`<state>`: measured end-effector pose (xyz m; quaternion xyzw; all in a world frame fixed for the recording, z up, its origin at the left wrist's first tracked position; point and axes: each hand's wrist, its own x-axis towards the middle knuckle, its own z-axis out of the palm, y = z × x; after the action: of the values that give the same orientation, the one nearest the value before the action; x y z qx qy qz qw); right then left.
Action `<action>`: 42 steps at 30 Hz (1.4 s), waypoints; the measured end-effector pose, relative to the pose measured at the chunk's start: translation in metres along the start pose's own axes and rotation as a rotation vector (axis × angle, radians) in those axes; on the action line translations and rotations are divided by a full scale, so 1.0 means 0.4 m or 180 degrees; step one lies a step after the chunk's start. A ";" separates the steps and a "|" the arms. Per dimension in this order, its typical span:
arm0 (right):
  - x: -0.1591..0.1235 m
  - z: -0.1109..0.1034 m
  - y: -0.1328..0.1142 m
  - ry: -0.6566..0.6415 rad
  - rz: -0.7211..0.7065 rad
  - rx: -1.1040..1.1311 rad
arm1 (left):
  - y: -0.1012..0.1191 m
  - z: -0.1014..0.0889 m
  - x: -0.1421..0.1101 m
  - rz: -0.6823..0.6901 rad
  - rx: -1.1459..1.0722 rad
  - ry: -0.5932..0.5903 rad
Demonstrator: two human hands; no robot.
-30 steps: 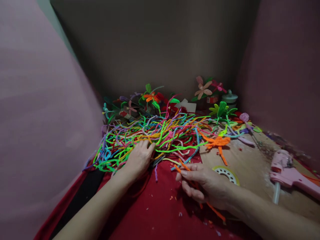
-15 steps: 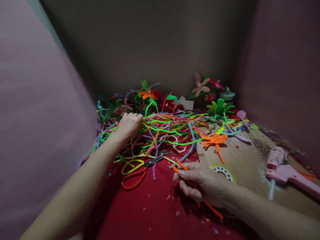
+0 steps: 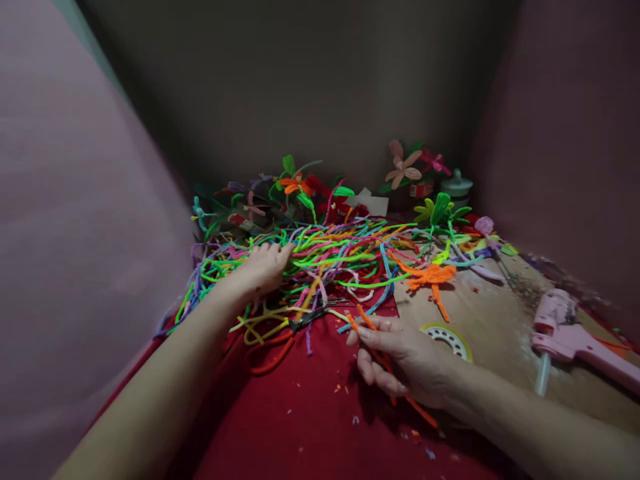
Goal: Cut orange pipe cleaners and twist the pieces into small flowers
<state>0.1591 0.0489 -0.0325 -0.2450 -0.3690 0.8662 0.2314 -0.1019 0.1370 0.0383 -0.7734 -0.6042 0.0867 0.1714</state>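
My left hand (image 3: 265, 272) reaches into a tangled heap of colourful pipe cleaners (image 3: 340, 250), its fingers curled down among the strands and their tips hidden. In front of that hand lie scissors (image 3: 273, 353) with one red and one yellow handle, partly under loose strands. My right hand (image 3: 395, 357) pinches a few orange pipe cleaners (image 3: 423, 412) between thumb and fingers; their short ends stick out above the thumb and the longer ends hang below the palm. An orange pipe-cleaner flower (image 3: 433, 275) rests on the cardboard beyond it.
A tape roll (image 3: 463, 347) lies beside my right wrist, and a pink glue gun (image 3: 565, 333) sits on the cardboard (image 3: 500, 360) at right. Finished flowers (image 3: 403, 167) and a lidded pot (image 3: 456, 185) stand along the back wall. Scraps dot the red cloth (image 3: 300, 427).
My left hand has moved slightly right and down in the heap, and the strands around it have shifted and spread. My right hand keeps hold of the orange pipe cleaners, nearly still.
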 end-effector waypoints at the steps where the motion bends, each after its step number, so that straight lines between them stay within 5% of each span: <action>1: 0.000 0.000 0.001 -0.0018 -0.0060 0.0009 | 0.013 -0.019 -0.023 0.0004 -0.0035 0.0049; 3: -0.001 0.000 0.003 -0.0028 -0.0199 -0.0001 | 0.051 -0.063 -0.071 -0.0078 -0.0167 0.0287; 5: -0.001 0.001 0.004 0.0008 -0.0304 -0.0039 | 0.105 -0.101 -0.116 -0.0254 -0.1330 0.0670; 9: -0.002 0.003 0.000 0.0026 -0.0416 -0.0146 | 0.236 -0.117 -0.174 -0.0247 -0.4287 -0.0406; 12: -0.001 0.002 -0.003 0.0054 -0.0500 -0.0235 | 0.307 -0.084 -0.185 -0.0537 -0.5455 -0.0703; 14: -0.001 0.003 -0.006 0.0126 -0.0483 -0.0252 | 0.332 -0.060 -0.185 -0.0705 -0.5938 -0.0575; 20: -0.004 0.011 -0.007 0.0014 -0.0317 -0.0237 | 0.348 -0.052 -0.186 -0.1067 -0.6333 -0.0020; 26: -0.006 0.014 0.003 0.0087 -0.0122 -0.0363 | 0.357 -0.051 -0.193 -0.0841 -0.6677 -0.0869; 35: -0.001 0.012 0.004 -0.0211 -0.0065 0.0019 | 0.363 -0.050 -0.194 -0.1539 -0.7119 -0.0128; 42: -0.004 0.024 0.016 -0.0029 -0.0290 0.0028 | 0.341 -0.029 -0.190 -0.1569 -0.7132 -0.0259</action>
<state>0.1534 0.0389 -0.0312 -0.2230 -0.3770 0.8575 0.2700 0.0061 0.0329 -0.0068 -0.3489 -0.4822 -0.5107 -0.6204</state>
